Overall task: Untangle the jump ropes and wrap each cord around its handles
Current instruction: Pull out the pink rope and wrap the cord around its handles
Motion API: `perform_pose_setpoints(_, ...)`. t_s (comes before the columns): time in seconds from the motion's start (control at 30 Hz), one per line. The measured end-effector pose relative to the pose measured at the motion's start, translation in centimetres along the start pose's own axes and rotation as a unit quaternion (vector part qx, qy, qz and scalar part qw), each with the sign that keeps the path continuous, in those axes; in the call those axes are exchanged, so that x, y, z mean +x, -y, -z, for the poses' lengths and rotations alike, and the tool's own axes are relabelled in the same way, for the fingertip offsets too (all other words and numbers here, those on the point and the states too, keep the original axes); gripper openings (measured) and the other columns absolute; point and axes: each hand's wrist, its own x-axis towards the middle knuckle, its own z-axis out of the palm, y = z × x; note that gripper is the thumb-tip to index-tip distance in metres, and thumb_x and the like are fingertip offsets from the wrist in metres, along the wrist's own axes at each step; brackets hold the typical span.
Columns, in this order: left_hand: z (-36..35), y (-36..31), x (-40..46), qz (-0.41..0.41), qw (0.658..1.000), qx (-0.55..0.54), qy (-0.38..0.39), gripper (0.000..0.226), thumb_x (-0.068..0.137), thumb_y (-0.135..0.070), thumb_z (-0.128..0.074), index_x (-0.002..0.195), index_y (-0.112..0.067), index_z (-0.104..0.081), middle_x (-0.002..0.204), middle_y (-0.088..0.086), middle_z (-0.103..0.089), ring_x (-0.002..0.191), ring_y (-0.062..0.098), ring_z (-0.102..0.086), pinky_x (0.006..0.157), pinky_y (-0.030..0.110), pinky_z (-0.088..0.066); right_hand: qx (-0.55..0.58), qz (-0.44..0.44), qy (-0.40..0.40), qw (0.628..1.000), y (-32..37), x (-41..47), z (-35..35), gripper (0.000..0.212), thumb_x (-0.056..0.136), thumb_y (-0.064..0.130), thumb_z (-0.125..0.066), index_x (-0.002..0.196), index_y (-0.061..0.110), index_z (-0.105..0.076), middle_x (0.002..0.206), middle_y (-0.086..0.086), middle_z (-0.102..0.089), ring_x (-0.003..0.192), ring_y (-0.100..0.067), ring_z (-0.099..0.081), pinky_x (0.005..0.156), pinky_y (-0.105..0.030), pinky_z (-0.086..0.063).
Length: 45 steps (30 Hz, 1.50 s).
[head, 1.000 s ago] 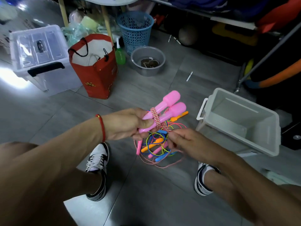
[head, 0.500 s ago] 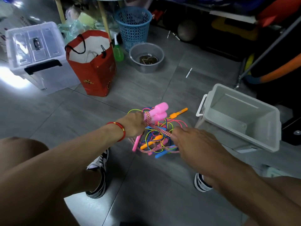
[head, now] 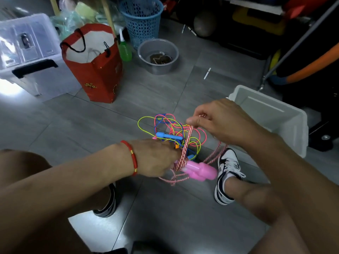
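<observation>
While my left hand (head: 156, 158) grips the two pink handles (head: 200, 171) low over the floor, my right hand (head: 216, 120) pinches the pink-and-white braided cord (head: 187, 142) and holds it up taut above them. Several turns already circle the handles, so I judge I am mid-wrap. Next I would loop the cord round again, clear of the tangle of thin colored ropes (head: 168, 129) behind it.

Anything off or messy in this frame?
Yes: the thin neon jump-rope cords lie knotted in a pile on the grey tiled floor, with a blue plastic handle caught inside. The left hand holds the pink handles; the right hand pinches the pink-and-white braided cord.
</observation>
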Motion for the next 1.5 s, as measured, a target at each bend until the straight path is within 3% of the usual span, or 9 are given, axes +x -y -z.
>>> perform_pose_setpoints(0.2, 2.1, -0.2, -3.2, -0.030, 0.990, -0.114, -0.081, 0.047, 0.091, -0.044, -0.044, 0.129, -0.019, -0.052, 0.120, 0.001, -0.057, 0.106, 0.022, -0.056, 0.091, 0.035, -0.043, 0.171, 0.002, 0.102, 0.980, -2.0, 1.3, -2.3, 0.024, 0.081, 0.059, -0.069, 0.086, 0.035, -0.070, 0.067, 0.008, -0.062, 0.063, -0.006, -0.052, 0.067, -0.036, -0.045)
perform_pose_setpoints(0.4, 4.7, 0.7, -4.8, -0.068, 0.909, -0.365, -0.190, 0.025, 0.093, -0.041, -0.067, 0.104, -0.019, -0.063, 0.079, -0.022, -0.061, 0.067, -0.007, -0.053, 0.062, 0.015, -0.043, 0.372, 0.006, 0.142, 0.917, -2.1, 0.1, -3.2, 0.034, 0.082, 0.040, -0.078, 0.088, 0.007, -0.073, 0.075, -0.006, -0.068, 0.077, -0.010, -0.053, 0.068, -0.035, -0.046)
perform_pose_setpoints(0.5, 5.2, 2.3, -5.4, 0.004, 0.800, -0.568, -0.193, 0.022, 0.090, -0.034, -0.071, 0.094, -0.013, -0.070, 0.073, 0.006, -0.059, 0.056, 0.007, -0.043, 0.049, 0.019, -0.035, 0.422, -0.006, 0.122, 0.898, -1.9, -1.1, -4.0, 0.026, 0.090, 0.000, -0.062, 0.077, 0.022, -0.062, 0.057, 0.021, -0.057, 0.053, 0.006, -0.049, 0.053, -0.015, -0.042)
perform_pose_setpoints(0.6, 4.1, 4.0, -4.8, 0.074, 0.746, -0.630, -0.202, 0.048, 0.082, -0.050, -0.069, 0.089, -0.002, -0.066, 0.078, 0.037, -0.052, 0.055, 0.023, -0.033, 0.047, 0.026, -0.020, 0.456, -0.008, 0.148, 0.878, -0.3, -2.4, -4.8, 0.027, 0.106, 0.014, -0.045, 0.084, 0.020, -0.060, 0.055, 0.016, -0.045, 0.047, 0.003, -0.035, 0.047, -0.011, -0.031)
perform_pose_setpoints(0.8, 2.0, 4.6, -3.1, 0.176, 0.740, -0.628, -0.165, 0.053, 0.080, -0.061, -0.067, 0.082, -0.008, -0.068, 0.076, 0.029, -0.049, 0.057, 0.023, -0.029, 0.045, 0.021, -0.021, 0.407, -0.083, 0.097, 0.905, 2.0, -2.8, -6.3, 0.051, 0.100, 0.053, -0.040, 0.073, 0.014, -0.060, 0.069, -0.027, -0.053, 0.057, -0.017, -0.049, 0.057, -0.036, -0.043)
perform_pose_setpoints(0.93, 1.6, 4.6, -2.4, 0.208, 0.711, -0.649, -0.173, 0.048, 0.085, -0.050, -0.071, 0.081, -0.003, -0.068, 0.078, 0.021, -0.051, 0.053, 0.018, -0.029, 0.043, 0.019, -0.020, 0.437, -0.171, 0.073, 0.880, 3.0, -2.8, -5.9, 0.044, 0.106, 0.035, -0.041, 0.077, 0.010, -0.064, 0.057, -0.005, -0.049, 0.038, -0.001, -0.048, 0.043, -0.017, -0.040)
perform_pose_setpoints(1.07, 2.0, 4.2, -2.2, 0.211, 0.689, -0.671, -0.178, 0.047, 0.088, -0.042, -0.072, 0.089, 0.005, -0.065, 0.079, 0.018, -0.056, 0.046, 0.016, -0.028, 0.044, 0.017, -0.017, 0.231, -0.130, -0.011, 0.964, 2.7, -3.0, -6.3, 0.018, 0.103, 0.035, -0.049, 0.095, 0.019, -0.050, 0.072, 0.007, -0.056, 0.065, -0.017, -0.051, 0.060, -0.032, -0.032)
perform_pose_setpoints(1.33, 1.4, 3.8, -0.9, 0.277, 0.832, -0.443, -0.185, 0.045, 0.088, -0.053, -0.067, 0.075, -0.011, -0.062, 0.059, -0.005, -0.049, 0.052, 0.014, -0.039, 0.050, 0.027, -0.034, 0.077, -0.046, 0.058, 0.994, 3.7, -3.8, -5.5, 0.027, 0.107, 0.031, -0.029, 0.086, 0.022, -0.043, 0.090, -0.004, -0.058, 0.090, -0.033, -0.055, 0.079, -0.043, -0.045)
perform_pose_setpoints(1.5, 1.8, 2.4, -0.7, 0.233, 0.917, -0.296, -0.129, 0.034, 0.091, -0.046, -0.065, 0.099, -0.013, -0.065, 0.086, 0.006, -0.067, 0.075, 0.023, -0.056, 0.060, 0.021, -0.032, 0.130, -0.067, 0.084, 0.986, 3.9, -4.4, -3.8, 0.037, 0.106, 0.033, -0.033, 0.088, 0.017, -0.062, 0.084, -0.004, -0.065, 0.081, -0.024, -0.061, 0.076, -0.036, -0.049)
